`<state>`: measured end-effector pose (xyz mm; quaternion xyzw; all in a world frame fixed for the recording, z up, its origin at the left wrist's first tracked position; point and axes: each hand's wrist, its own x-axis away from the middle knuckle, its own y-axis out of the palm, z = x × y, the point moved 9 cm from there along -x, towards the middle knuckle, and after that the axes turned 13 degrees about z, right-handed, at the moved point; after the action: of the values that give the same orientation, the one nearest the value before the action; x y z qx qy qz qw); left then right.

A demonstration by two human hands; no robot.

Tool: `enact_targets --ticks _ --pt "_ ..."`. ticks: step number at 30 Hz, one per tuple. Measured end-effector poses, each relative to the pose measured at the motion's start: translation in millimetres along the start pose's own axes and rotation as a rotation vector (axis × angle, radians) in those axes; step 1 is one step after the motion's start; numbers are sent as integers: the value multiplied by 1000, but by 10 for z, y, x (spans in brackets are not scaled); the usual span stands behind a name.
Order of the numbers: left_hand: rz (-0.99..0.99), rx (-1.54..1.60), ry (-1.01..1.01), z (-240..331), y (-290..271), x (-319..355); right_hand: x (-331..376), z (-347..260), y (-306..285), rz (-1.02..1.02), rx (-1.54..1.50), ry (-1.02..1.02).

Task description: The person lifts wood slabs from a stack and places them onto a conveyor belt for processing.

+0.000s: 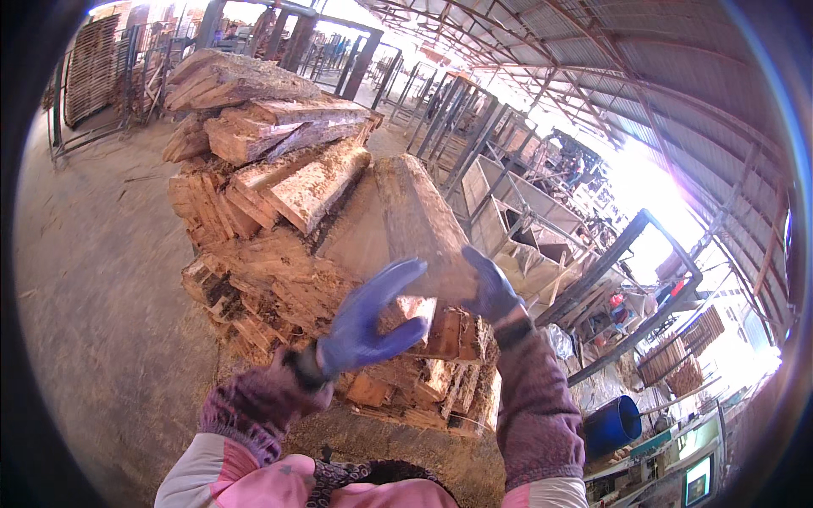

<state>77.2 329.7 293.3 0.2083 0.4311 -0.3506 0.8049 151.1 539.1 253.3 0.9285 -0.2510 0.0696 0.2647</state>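
A tall stack of rough split wood slabs (254,169) fills the middle of the view. One long slab (415,216) lies tilted on the stack's right side. My right hand (491,288), in a purple glove, grips the near end of that slab. My left hand (368,322), also in a purple glove, is raised just left of the slab's end with fingers spread, holding nothing. Both forearms wear purple knit sleeves over pink sleeves.
Bare dirt floor (102,271) strewn with wood chips lies to the left. Metal frames and wooden bins (517,220) stand behind the stack on the right. A blue barrel (614,423) sits at the lower right. Stacked pallets (93,68) lean at the far left.
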Motion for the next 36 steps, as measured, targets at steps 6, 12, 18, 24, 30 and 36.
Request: enact_targets --ticks 6,12,18,24,30,36 --pt "129 1020 -1303 -739 783 1414 1940 672 -879 493 132 -341" --pt "7 1264 -1418 -587 2235 2060 3801 2214 -1559 673 315 -445" --pt "-550 877 -1034 277 3628 3682 5232 2916 -1975 1103 638 -551" --pt "-998 1163 -1570 2323 4756 4300 6812 3472 -1658 1604 -7 -751" --pt "-1246 713 -139 3777 5339 4307 8031 3798 -1542 2009 1035 -781" --pt "-1347 701 115 3752 5025 4368 9283 3487 -3504 1745 -108 -901"
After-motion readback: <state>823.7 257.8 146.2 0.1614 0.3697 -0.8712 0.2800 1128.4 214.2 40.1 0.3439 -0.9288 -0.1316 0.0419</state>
